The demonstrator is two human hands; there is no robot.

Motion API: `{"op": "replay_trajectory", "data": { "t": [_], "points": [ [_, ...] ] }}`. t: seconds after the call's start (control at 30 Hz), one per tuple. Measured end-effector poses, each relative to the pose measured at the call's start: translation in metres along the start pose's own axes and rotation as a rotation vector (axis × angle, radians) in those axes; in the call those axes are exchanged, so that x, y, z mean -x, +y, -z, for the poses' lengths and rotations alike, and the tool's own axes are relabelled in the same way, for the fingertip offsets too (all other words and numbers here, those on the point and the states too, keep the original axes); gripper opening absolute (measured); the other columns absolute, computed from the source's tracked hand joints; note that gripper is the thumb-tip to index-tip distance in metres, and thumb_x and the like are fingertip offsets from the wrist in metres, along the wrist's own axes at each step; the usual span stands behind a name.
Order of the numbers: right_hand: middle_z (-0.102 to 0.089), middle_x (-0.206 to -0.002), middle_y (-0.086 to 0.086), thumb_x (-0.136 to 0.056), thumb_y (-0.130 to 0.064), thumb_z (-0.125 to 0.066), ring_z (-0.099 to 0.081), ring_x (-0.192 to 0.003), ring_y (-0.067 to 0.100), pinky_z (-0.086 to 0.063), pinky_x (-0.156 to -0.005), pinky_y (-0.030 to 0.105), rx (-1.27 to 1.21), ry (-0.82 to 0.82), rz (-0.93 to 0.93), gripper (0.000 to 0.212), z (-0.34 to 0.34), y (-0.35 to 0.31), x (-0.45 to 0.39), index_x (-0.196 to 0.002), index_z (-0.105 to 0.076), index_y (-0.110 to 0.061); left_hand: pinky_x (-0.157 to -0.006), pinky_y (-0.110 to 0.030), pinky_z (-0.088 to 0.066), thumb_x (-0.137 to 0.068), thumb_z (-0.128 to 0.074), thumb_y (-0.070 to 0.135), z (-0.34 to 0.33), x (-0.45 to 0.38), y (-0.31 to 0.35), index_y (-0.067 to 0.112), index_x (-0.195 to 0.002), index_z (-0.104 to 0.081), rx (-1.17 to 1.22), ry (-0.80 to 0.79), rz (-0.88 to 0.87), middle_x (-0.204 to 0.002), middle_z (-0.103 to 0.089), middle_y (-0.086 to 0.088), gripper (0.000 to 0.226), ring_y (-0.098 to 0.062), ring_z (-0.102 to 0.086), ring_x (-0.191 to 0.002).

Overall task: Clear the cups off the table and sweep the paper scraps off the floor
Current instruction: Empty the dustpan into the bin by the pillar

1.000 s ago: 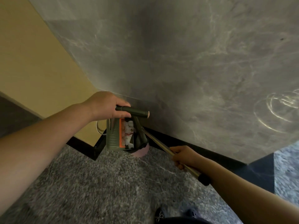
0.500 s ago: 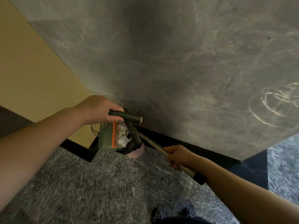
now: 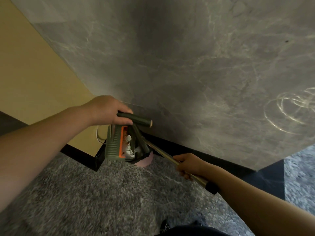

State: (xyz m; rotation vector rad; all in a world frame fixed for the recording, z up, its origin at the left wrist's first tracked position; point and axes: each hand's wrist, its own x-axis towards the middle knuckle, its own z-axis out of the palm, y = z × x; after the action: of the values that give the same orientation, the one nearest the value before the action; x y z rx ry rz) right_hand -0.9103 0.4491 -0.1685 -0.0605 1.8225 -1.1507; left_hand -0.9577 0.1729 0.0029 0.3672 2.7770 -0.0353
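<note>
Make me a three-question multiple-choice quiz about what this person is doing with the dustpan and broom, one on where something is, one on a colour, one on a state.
1. Where are the white paper scraps?
A. scattered on the floor
B. inside the dustpan
C. in the right hand

2. What colour is the comb strip on the dustpan?
A. orange
B. blue
C. white

3. What is the right hand doing?
A. hanging open
B. pressing flat on the wall
C. gripping the broom pole

Answers: 1 B, the scraps sit inside the green pan, whose handle the left hand holds. 2 A, the toothed strip is bright orange. 3 C, its fingers curl round the metal broom pole.
</note>
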Motion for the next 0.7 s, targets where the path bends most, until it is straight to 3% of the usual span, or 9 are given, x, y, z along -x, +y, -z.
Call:
{"op": "replay_trajectory", "data": {
  "t": [0.23, 0.43, 0.7],
  "points": [
    [-0.051, -0.06, 0.005, -0.088, 0.002, -0.049, -0.046, -0.035, 0.005, -0.041, -0.039, 0.017, 0.004, -0.011, 0.003, 0.044, -0.001, -0.003, -0.003, -0.13, -0.056, -0.008, -0.056, -0.019, -0.035, -0.086, -0.058, 0.057, 0.006, 0.0, 0.004, 0.045, -0.109, -0.067, -0.142, -0.029, -0.03, -0.079, -0.064, 0.016, 0.027, -0.004, -0.055, -0.07],
    [-0.049, -0.059, 0.007, -0.089, 0.002, -0.048, -0.045, -0.035, 0.006, -0.04, -0.038, 0.017, -0.037, -0.019, -0.014, 0.042, -0.007, 0.003, -0.006, -0.13, -0.054, -0.004, -0.054, -0.019, -0.032, -0.087, -0.057, 0.056, -0.002, 0.005, 0.012, 0.046, -0.105, -0.066, -0.172, -0.059, -0.047, -0.07, -0.057, 0.021, 0.022, 0.004, -0.049, -0.064],
    [-0.05, -0.059, 0.005, -0.089, 0.0, -0.048, -0.045, -0.038, 0.009, -0.04, -0.039, 0.019, -0.046, -0.004, -0.031, 0.04, -0.01, 0.009, -0.01, -0.126, -0.057, -0.009, -0.06, -0.02, -0.039, -0.087, -0.056, 0.057, -0.005, 0.001, 0.019, 0.045, -0.11, -0.065, -0.17, -0.082, -0.061, -0.086, -0.067, 0.014, 0.027, -0.005, -0.058, -0.074]
  ]
}}
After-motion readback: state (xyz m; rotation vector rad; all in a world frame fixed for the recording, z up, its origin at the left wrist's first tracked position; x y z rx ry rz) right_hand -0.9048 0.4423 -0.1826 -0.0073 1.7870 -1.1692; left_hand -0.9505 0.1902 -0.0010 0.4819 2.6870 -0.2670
